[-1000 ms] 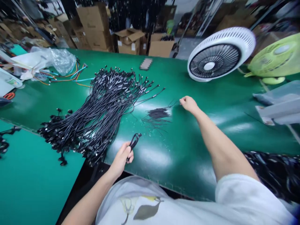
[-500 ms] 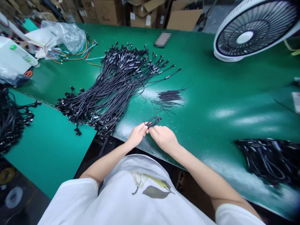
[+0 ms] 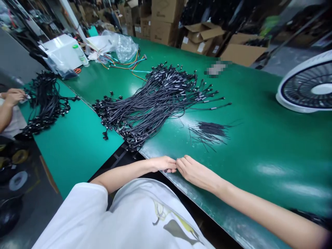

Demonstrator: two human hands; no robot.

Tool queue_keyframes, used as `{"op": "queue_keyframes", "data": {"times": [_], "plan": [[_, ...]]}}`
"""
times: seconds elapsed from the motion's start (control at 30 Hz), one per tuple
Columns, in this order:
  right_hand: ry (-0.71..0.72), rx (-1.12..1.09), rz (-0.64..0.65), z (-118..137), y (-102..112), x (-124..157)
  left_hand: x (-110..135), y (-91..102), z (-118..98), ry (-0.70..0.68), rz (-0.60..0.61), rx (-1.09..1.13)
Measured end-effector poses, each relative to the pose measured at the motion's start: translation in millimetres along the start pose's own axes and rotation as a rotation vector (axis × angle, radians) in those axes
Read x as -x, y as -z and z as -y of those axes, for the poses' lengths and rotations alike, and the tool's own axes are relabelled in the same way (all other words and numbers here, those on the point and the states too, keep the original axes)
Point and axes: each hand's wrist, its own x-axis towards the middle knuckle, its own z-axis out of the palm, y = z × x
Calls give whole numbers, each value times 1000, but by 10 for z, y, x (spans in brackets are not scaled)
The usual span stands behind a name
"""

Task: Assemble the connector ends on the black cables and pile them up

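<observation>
Two benches: a long green bench (image 3: 259, 166), with a teal bench (image 3: 72, 166) touching it on the left
White fan (image 3: 308, 86): standing at the green bench's far right
Heap of black cables (image 3: 155, 107): sprawled across the green bench, ahead of the hands
Short black wires (image 3: 207, 133): a thin bunch just right of the heap
Another person's hand (image 3: 12, 97): beside cables on the teal bench
Own hands: left hand (image 3: 162, 164) and right hand (image 3: 197, 174) meeting over the green bench's near edge
Fingers (image 3: 183, 162): curled together, right touching left; anything held is hidden, so I can't tell
</observation>
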Motion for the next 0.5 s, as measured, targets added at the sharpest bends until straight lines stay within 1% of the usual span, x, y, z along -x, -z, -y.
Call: {"op": "queue_keyframes", "data": {"times": [0.07,0.17,0.23,0.3,0.37,0.43,0.5], "plan": [[13,74,57,62,33,-15,-10,-18,22,3,6,-51],[-35,121,116,160,47,-31,-36,-54,53,-41,-33,-178],[-62,112,130,203,9,-28,-50,-78,66,-49,-68,-230],[-55,98,136,214,-69,-10,-53,-103,65,-35,-92,-260],[-45,60,137,196,-159,22,-37,-127,47,-19,-90,-312],[-56,-28,147,163,-229,60,-9,-145,19,-18,-66,-376],[-111,-159,176,135,-261,86,16,-151,-5,-31,-53,-442]]}}
